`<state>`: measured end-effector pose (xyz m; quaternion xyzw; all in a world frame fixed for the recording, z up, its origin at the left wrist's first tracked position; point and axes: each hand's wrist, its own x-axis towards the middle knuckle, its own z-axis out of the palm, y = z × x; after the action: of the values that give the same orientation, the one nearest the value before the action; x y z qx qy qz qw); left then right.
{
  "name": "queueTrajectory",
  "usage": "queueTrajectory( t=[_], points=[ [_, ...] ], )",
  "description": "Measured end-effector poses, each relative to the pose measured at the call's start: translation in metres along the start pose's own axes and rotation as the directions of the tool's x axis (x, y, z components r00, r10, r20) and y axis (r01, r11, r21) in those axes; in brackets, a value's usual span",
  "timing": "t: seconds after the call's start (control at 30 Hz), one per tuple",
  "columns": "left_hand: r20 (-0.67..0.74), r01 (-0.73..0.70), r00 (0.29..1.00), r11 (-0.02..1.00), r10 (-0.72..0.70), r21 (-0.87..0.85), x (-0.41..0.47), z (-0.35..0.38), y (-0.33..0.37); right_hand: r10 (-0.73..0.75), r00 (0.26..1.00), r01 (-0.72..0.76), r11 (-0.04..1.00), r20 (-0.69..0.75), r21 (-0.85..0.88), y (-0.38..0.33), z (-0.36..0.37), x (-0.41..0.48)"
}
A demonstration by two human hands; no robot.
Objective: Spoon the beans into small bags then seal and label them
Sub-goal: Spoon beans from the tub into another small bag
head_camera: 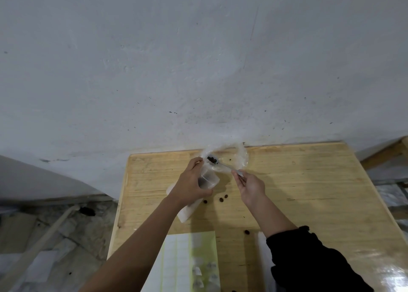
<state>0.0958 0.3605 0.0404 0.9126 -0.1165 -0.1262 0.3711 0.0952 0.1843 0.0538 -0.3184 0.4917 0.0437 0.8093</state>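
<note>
Head view: loaded spoon [225, 165] meets the small bag [209, 178]

Beans [212, 159] fill the spoon's bowl, just above and right of the bag's mouth. The handle runs down and right into the right hand [250, 185], pinched in curled fingers. The left hand [192, 182] grips the bag, thumb and forefinger holding its lip. Tipping the bowl leftward looks like the move due; stray beans [223, 198] lie on the table [309, 181]

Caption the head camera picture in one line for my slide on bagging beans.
Left hand grips a small clear bag while the right hand holds a spoon of beans at its top.
</note>
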Motion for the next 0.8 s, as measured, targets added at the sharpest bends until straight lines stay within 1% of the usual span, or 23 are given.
queueTrajectory(
  t=[0.1,0.3,0.4,0.47,0.53,0.63,0.7,0.73,0.8],
  points=[
    [-0.011,0.059,0.998,0.998,-0.059,0.016,0.003,0.001,-0.004,-0.030,0.999,0.030,1.000,-0.023,-0.001,-0.006,-0.003,0.000],
    [-0.062,0.154,0.987,0.987,-0.152,0.036,0.005,0.003,-0.007,-0.153,0.987,0.151,0.987,-0.043,-0.044,-0.018,-0.006,-0.004],
    [-0.078,0.178,0.981,0.984,-0.176,0.023,0.006,0.005,-0.006,-0.217,0.976,0.216,0.973,-0.001,-0.080,-0.024,-0.007,-0.006],
    [-0.092,0.183,0.979,0.983,-0.180,0.022,0.007,0.007,-0.006,-0.272,0.960,0.278,0.946,0.060,-0.166,-0.024,-0.008,-0.008],
    [-0.102,0.185,0.978,0.983,-0.183,0.018,0.008,0.009,-0.006,-0.350,0.923,0.383,0.870,0.158,-0.312,-0.022,-0.009,-0.010],
    [-0.101,0.180,0.979,0.983,-0.177,0.018,0.007,0.009,-0.005,-0.405,0.836,0.546,0.687,0.371,-0.480,-0.016,-0.008,-0.013],
    [-0.099,0.174,0.980,0.985,-0.172,0.013,0.006,0.008,-0.006,-0.417,0.772,0.631,0.594,0.480,-0.499,-0.014,-0.007,-0.016],
    [-0.097,0.178,0.980,0.984,-0.177,0.010,0.005,0.008,-0.007,-0.450,0.743,0.666,0.566,0.495,-0.486,-0.014,-0.007,-0.017],
    [-0.090,0.195,0.977,0.981,-0.193,0.013,0.004,0.007,-0.007,-0.546,0.703,0.711,0.542,0.456,-0.447,-0.016,-0.008,-0.015]
  ],
)
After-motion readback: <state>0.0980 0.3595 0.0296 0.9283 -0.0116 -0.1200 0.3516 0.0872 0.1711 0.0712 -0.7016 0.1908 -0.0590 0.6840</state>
